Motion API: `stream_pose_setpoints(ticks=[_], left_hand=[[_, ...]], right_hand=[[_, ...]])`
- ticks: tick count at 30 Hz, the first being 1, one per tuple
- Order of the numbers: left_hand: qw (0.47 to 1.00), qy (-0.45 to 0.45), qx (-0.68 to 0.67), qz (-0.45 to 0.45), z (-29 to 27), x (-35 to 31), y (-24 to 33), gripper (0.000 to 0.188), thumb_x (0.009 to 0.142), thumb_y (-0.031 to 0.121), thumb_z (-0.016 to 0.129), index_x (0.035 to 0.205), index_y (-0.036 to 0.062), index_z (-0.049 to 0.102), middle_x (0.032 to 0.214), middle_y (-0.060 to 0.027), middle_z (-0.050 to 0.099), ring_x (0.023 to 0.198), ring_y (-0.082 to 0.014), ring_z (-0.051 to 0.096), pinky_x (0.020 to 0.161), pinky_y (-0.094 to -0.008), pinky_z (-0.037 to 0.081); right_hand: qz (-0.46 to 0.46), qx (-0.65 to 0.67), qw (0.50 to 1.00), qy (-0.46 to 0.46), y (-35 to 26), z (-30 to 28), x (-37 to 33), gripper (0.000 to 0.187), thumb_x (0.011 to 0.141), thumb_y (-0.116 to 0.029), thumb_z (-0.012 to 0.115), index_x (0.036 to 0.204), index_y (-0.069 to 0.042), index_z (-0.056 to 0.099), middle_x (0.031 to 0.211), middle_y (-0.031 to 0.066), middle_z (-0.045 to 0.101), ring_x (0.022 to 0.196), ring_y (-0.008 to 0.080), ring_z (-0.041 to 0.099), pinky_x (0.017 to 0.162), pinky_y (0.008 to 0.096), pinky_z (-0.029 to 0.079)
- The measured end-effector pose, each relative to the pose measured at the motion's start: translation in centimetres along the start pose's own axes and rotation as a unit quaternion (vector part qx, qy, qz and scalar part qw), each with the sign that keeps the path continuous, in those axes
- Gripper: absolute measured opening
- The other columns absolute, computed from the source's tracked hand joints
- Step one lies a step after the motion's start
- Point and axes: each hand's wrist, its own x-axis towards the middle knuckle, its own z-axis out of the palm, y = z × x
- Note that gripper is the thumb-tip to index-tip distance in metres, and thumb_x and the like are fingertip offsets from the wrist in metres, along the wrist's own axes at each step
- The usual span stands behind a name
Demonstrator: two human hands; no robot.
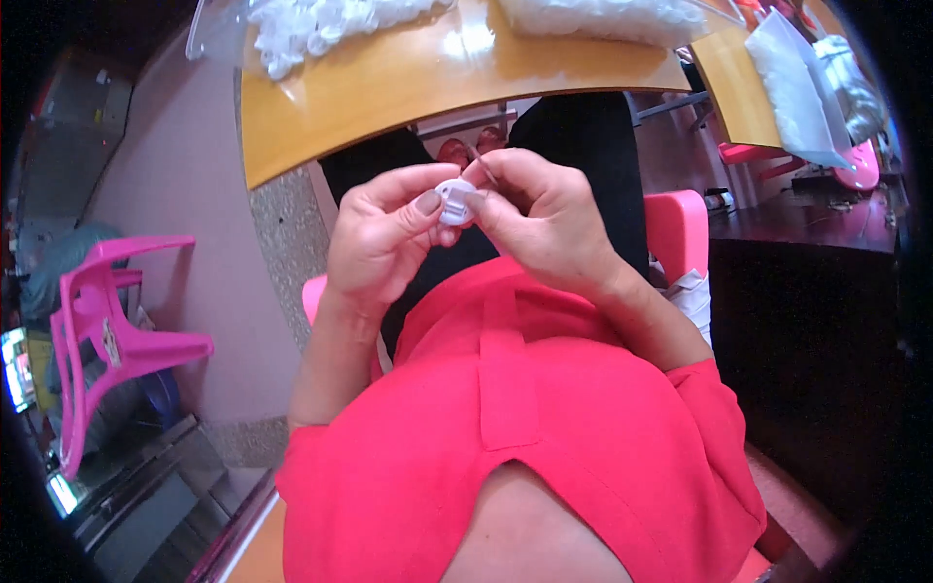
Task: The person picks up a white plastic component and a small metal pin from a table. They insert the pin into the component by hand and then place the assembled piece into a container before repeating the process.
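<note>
Over my lap, my left hand (381,233) pinches a small round white plastic piece (453,203) between thumb and fingers. The piece has a raised bar and slots on its face. From the other side, the thumb of my right hand (546,222) presses on the piece's edge, its fingers curled close behind. A thin, dark, stick-like thing (480,163) shows between the fingers of that hand; its kind is too small to make out. Both hands are apart from the table edge, just below it in the picture.
A yellow-brown table (408,107) curves across the top. On it lie clear bags of white plastic pieces (321,29), with another bag (792,97) at the right. A pink chair (117,330) stands at left. A dark cabinet (797,321) is at right.
</note>
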Motion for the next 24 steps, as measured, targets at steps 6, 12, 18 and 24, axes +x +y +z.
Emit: stream_pose_setpoints(ticks=[6, 12, 18, 24], left_hand=[[0.998, 0.012, -0.055, 0.006, -1.4, -0.2, 0.3, 0.032, 0.088, 0.000, 0.059, 0.119, -0.0040, 0.057, 0.105, -0.0178, 0.065, 0.092, -0.0251, 0.064, 0.076, -0.0331, 0.055], [0.998, 0.015, -0.037, 0.053, -0.7, -0.4, -1.4, 0.035, 0.083, -0.003, 0.064, 0.117, -0.0025, 0.057, 0.107, -0.0153, 0.065, 0.098, -0.0224, 0.064, 0.080, -0.0295, 0.054], [0.997, 0.011, 0.012, 0.072, 0.1, -0.1, -2.1, 0.031, 0.083, -0.001, 0.066, 0.113, -0.0029, 0.059, 0.109, -0.0165, 0.064, 0.093, -0.0199, 0.063, 0.076, -0.0294, 0.054], [0.996, -0.031, 0.043, 0.072, -0.3, -0.1, -2.2, 0.028, 0.086, -0.002, 0.062, 0.113, -0.0059, 0.057, 0.106, -0.0194, 0.064, 0.087, -0.0228, 0.064, 0.075, -0.0324, 0.056]], right_hand=[[-0.084, -0.178, 0.980, -0.005, 0.6, -1.0, -1.2, 0.022, 0.089, 0.005, 0.053, 0.110, 0.006, 0.059, 0.085, 0.0119, 0.065, 0.074, 0.0118, 0.063, 0.064, 0.0237, 0.050], [-0.087, -0.122, 0.989, 0.007, 0.7, 0.3, -2.1, 0.015, 0.083, 0.002, 0.057, 0.098, 0.005, 0.056, 0.076, 0.0225, 0.059, 0.069, 0.0355, 0.064, 0.057, 0.0379, 0.049], [-0.101, -0.145, 0.983, 0.056, 1.7, -0.3, -1.0, 0.007, 0.083, 0.000, 0.060, 0.089, 0.004, 0.058, 0.072, 0.0161, 0.060, 0.064, 0.0231, 0.061, 0.054, 0.0315, 0.046], [-0.122, -0.185, 0.975, 0.016, 1.6, -1.0, -0.6, 0.007, 0.081, 0.001, 0.060, 0.087, 0.004, 0.058, 0.072, 0.0169, 0.060, 0.065, 0.0260, 0.061, 0.056, 0.0341, 0.047]])
